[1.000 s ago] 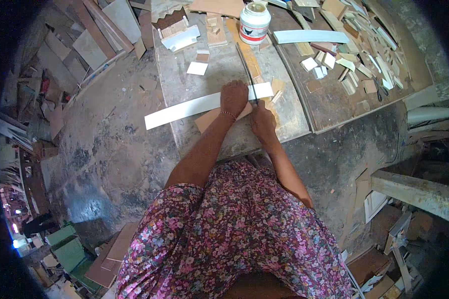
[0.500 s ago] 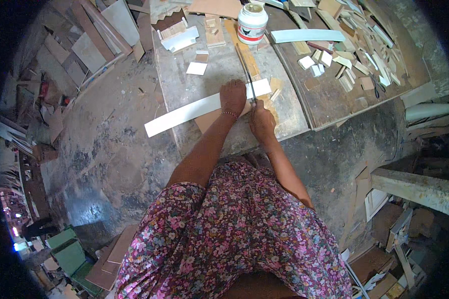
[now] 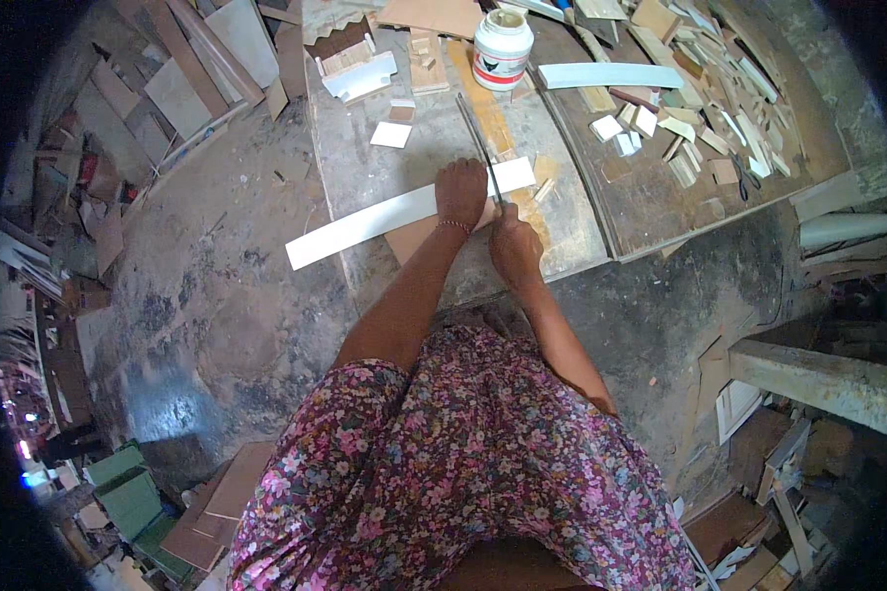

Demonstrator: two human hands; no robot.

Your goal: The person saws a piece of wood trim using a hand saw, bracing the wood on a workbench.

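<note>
The left hand [image 3: 460, 193] curls over the white strip [image 3: 365, 226] on the desk [image 3: 574, 229], apparently to steady it; at four o'clock, the right hand [image 3: 515, 246] grips a thin blade [image 3: 475, 128] crossing it.

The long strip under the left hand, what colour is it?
The long strip is white, clearest in head view.
</note>
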